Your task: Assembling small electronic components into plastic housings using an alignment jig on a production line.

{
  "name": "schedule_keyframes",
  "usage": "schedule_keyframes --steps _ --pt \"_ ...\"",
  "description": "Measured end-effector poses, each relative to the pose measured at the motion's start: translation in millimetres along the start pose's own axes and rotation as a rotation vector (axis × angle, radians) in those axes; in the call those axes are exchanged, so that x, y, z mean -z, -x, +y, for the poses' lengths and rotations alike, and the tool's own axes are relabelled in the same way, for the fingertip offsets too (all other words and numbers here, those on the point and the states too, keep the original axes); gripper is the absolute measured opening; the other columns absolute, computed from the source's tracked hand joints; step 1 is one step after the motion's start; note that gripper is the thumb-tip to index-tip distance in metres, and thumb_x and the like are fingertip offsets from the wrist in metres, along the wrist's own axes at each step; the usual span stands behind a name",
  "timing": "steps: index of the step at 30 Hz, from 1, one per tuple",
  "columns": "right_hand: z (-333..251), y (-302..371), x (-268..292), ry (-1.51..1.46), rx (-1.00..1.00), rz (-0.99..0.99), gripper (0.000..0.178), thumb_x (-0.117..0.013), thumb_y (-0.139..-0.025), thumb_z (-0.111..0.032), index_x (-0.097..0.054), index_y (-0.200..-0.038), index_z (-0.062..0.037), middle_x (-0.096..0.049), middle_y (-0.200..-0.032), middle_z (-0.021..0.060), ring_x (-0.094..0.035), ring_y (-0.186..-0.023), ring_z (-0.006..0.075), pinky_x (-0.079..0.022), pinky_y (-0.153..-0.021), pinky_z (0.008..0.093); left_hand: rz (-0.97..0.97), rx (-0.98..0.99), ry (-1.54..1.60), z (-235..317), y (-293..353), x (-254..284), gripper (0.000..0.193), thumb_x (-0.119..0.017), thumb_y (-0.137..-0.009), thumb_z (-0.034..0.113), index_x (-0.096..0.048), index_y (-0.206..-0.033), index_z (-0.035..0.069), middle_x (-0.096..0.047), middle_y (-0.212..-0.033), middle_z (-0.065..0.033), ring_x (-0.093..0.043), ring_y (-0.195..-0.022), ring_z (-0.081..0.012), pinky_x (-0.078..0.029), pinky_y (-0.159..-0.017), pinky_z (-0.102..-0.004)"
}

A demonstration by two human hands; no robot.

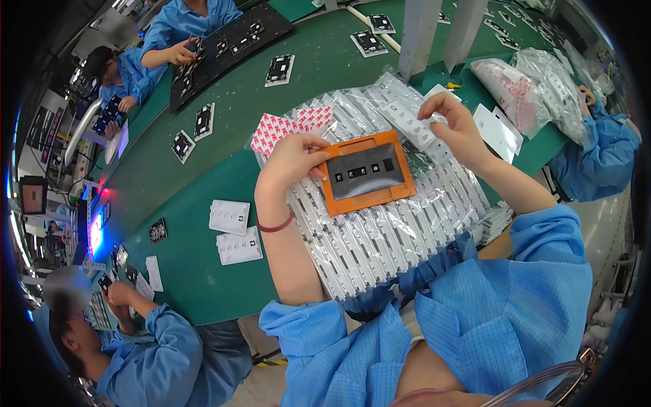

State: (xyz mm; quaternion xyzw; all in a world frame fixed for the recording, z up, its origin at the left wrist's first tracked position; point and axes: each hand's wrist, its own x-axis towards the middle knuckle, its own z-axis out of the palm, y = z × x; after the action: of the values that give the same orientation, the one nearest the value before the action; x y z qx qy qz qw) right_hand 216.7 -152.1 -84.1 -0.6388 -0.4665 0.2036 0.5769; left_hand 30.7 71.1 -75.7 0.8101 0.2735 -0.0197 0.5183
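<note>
In the head view, the left hand (293, 161) grips the left edge of an orange frame (367, 172), thumb on top, likely to keep it from sliding. A dark plate (364, 170) sits inside the frame. The frame lies on a stack of white parts in clear bags (380, 237), which rests on the green table (224, 129).

The right hand (456, 125) pinches one bagged white strip (409, 124) just behind the frame, lifting its end. Red-and-white packets (288, 127) lie beside the left hand. Other people in blue coats work around the table.
</note>
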Motion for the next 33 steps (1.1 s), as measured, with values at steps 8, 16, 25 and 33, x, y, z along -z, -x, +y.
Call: schedule_keyframes --steps 8,16,25,33 --pt "0 -2 7 0.737 0.207 -0.071 0.017 -0.054 -0.075 -0.003 -0.053 -0.092 -0.0047 -0.054 -0.099 0.0096 -0.051 -0.096 0.0236 -0.040 -0.085 0.0330 0.436 -0.253 0.408 4 19 30 0.027 -0.049 -0.087 0.013 -0.058 -0.111 0.006 -0.058 -0.084 -0.0042 -0.053 -0.049 -0.0069 -0.043 -0.048 -0.0191" --pt "12 -9 -6 0.885 -0.208 -0.132 0.064 -0.062 -0.075 -0.045 -0.044 -0.117 -0.0003 -0.054 -0.106 0.0178 -0.052 -0.100 0.0294 -0.042 -0.085 0.0357 0.286 -0.748 1.311 4 28 40 0.039 -0.040 -0.091 0.006 -0.038 -0.130 0.007 -0.059 -0.090 -0.0072 -0.049 -0.052 -0.0042 -0.045 -0.051 -0.0175" --pt "14 -34 4 0.740 -0.458 -0.221 0.071 -0.065 -0.071 -0.042 -0.038 -0.123 -0.0021 -0.052 -0.106 0.0145 -0.052 -0.097 0.0212 -0.043 -0.081 0.0327 0.308 -0.811 1.090 20 40 31 0.049 -0.044 -0.087 0.002 -0.029 -0.133 0.007 -0.043 -0.122 -0.0135 -0.059 -0.093 -0.0249 -0.054 -0.064 -0.0224" --pt "-32 -23 -14 -0.699 -0.489 -0.109 0.054 -0.061 -0.076 -0.028 -0.040 -0.123 -0.0099 -0.048 -0.097 0.0012 -0.048 -0.095 0.0123 -0.040 -0.083 0.0341 0.196 -0.902 0.751 62 43 -19 0.068 -0.064 -0.072 -0.002 -0.031 -0.131 0.009 -0.035 -0.124 -0.0128 -0.047 -0.110 -0.0294 -0.053 -0.076 -0.0299"
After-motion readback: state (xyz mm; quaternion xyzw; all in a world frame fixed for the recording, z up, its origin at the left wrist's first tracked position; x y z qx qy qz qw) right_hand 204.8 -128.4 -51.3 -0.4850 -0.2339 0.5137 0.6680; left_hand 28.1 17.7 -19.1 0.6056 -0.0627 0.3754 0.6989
